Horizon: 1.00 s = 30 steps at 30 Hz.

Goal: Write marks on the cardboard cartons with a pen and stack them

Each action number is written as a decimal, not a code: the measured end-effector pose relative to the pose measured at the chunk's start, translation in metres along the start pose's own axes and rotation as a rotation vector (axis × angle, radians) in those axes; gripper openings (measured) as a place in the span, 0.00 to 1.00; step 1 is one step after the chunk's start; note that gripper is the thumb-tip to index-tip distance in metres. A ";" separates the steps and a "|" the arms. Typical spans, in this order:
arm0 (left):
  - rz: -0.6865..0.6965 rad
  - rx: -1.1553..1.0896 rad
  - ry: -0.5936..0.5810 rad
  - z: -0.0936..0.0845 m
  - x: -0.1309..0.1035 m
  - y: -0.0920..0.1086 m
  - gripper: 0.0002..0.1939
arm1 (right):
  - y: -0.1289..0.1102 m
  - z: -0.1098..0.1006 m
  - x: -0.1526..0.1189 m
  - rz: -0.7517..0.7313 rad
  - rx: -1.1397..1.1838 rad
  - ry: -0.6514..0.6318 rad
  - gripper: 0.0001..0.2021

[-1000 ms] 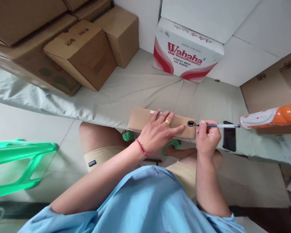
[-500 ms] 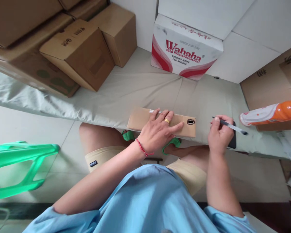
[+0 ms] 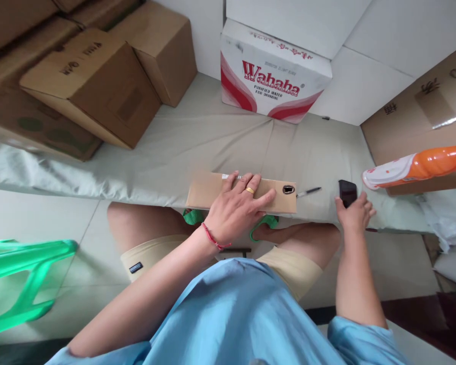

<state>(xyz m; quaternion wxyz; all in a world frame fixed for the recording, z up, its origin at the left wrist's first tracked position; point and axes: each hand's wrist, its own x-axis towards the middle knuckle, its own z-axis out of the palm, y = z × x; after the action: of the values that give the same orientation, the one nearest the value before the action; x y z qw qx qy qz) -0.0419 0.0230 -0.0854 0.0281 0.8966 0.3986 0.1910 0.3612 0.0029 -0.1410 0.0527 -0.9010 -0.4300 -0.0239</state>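
My left hand [image 3: 235, 205] lies flat on a small cardboard box [image 3: 203, 192], its fingers spread over the top. Near the box's right end is a small dark-rimmed hole [image 3: 289, 189]. Just right of that end a pen [image 3: 309, 192] rests on the cloth. Farther right, my right hand [image 3: 353, 213] is open at the near end of a black phone [image 3: 347, 189], thumb to its left and fingers to its right. Whether the fingers touch the phone I cannot tell.
Brown cartons [image 3: 95, 86] stand at the back left, and a white and red water carton [image 3: 269, 76] against the wall. An orange bottle [image 3: 421, 165] reaches in from the right. A green stool [image 3: 26, 279] stands on the floor at left.
My right hand has let go of the pen, which now lies beside the box, and has opened at the phone. My left hand stays on the box. The view has shifted slightly.
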 end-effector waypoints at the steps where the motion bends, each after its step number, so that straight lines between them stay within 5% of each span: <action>1: 0.001 -0.006 0.000 0.000 0.000 0.000 0.26 | 0.011 0.002 -0.002 0.072 0.001 -0.002 0.47; 8: 0.016 0.027 0.015 0.000 0.001 0.000 0.25 | 0.038 0.017 0.008 0.288 0.061 -0.082 0.43; 13: 0.015 0.045 -0.002 0.001 0.000 0.001 0.27 | 0.038 0.006 0.028 0.355 0.155 -0.130 0.44; 17: 0.025 0.044 0.014 0.003 -0.001 0.000 0.28 | 0.039 -0.004 0.014 0.309 0.268 -0.064 0.40; 21: 0.023 0.040 0.011 0.003 -0.001 -0.001 0.28 | 0.035 -0.008 -0.028 0.228 0.516 -0.092 0.30; 24: 0.016 0.036 -0.005 0.002 0.000 -0.001 0.27 | 0.020 -0.014 -0.080 0.155 0.744 -0.154 0.32; 30: 0.011 0.014 0.000 0.000 0.000 -0.001 0.26 | -0.054 -0.051 -0.185 -0.151 0.917 -0.154 0.42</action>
<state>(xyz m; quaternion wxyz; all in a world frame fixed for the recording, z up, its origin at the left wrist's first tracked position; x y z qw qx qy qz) -0.0429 0.0236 -0.0854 0.0208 0.8990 0.3948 0.1883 0.2025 -0.1121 -0.1026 0.4111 -0.7501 -0.4634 0.2317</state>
